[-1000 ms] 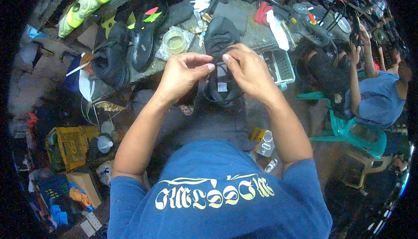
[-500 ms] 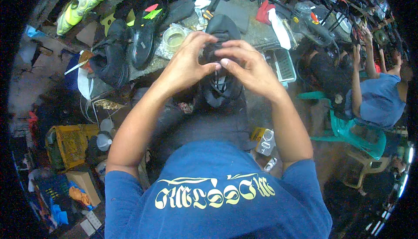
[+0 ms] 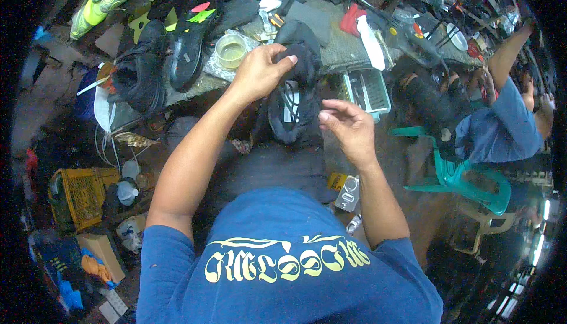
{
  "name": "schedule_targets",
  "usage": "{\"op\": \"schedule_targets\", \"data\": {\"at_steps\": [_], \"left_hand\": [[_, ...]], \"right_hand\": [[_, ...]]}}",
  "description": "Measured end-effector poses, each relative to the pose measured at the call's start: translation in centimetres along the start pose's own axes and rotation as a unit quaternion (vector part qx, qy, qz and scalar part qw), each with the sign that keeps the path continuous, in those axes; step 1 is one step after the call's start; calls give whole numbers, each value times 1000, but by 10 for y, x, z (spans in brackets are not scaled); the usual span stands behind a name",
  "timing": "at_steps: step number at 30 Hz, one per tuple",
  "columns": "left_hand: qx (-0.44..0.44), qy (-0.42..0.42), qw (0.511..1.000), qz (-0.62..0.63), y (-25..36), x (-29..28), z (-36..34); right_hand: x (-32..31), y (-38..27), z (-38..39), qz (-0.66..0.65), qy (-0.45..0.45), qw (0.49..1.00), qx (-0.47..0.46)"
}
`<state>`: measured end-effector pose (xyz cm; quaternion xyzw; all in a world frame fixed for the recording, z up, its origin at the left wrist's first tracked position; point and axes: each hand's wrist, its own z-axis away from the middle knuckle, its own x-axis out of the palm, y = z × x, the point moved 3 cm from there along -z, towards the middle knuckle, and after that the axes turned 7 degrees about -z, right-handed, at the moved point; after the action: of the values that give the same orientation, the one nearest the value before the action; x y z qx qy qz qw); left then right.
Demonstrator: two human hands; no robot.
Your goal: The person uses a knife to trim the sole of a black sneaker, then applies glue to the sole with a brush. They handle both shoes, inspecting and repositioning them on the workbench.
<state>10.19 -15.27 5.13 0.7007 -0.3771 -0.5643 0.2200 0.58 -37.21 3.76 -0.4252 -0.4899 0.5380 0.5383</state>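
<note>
A black shoe lies on my lap against the bench edge, toe away from me. Inside its opening a white patch shows, crossed by dark cords. My left hand grips the shoe near its tongue, thumb on top and the other fingers partly hidden. Just right of the shoe's opening, apart from it, is my right hand. Its thumb and fingertips are drawn together; whatever may be between them is too small to make out.
On the bench stand a clear bowl, a black sole and another black shoe. A pale green basket sits to the right. Beyond a green chair, another person sits at the bench.
My right hand has left the shoe's front and moved right and toward me. My left hand has closed on the shoe near the tongue, uncovering more of the opening.
</note>
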Motion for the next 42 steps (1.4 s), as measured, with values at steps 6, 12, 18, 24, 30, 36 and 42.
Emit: {"op": "schedule_targets", "data": {"at_steps": [6,12,18,24,30,36,42], "left_hand": [[-155,-72,979,110,-18,9,-13],[-159,-94,968,171,-27,14,-23],[-163,-115,930,307,-32,17,-16],[-151,-100,950,254,-33,21,-17],[-156,-115,946,259,-27,18,-16],[-165,-140,936,277,-28,7,-13],[-98,-163,944,269,-21,7,-9]], "right_hand": [[43,-49,-1,423,-79,825,-365],[85,-54,-43,737,-145,611,-249],[79,-71,-30,697,-234,636,-233],[66,-91,10,493,-227,768,-340],[104,-41,21,621,-202,680,-333],[84,-61,1,457,-190,827,-268],[52,-80,-31,556,-52,776,-293]]}}
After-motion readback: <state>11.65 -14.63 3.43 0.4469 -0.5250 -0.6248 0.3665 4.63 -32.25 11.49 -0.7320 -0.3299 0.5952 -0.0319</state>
